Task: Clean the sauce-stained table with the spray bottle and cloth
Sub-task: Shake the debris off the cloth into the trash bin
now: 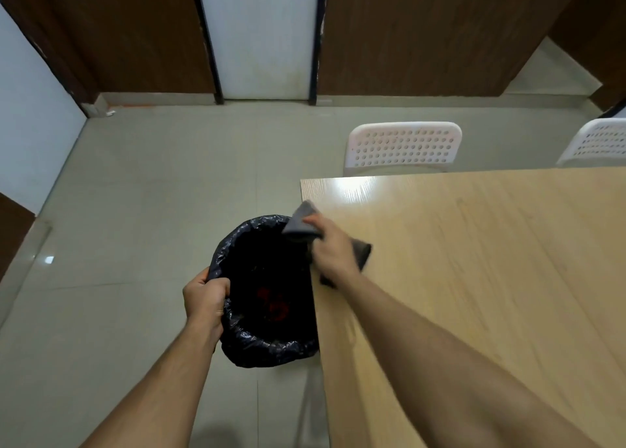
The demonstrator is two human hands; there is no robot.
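Your right hand [333, 244] grips the crumpled dark grey cloth [359, 251] at the left edge of the pale wood-grain table [474, 261], part of the cloth hanging past the edge. Your left hand [205, 298] curls round the rim of the black plastic-lined bin [264, 342], held just beside the table. Something red lies inside the bin.

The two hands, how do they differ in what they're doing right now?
The left hand grips the rim of the black bin bag beside the table; the right hand holds the grey cloth at the table's edge. The left is over the floor, the right over the wood. Both are curled round something.
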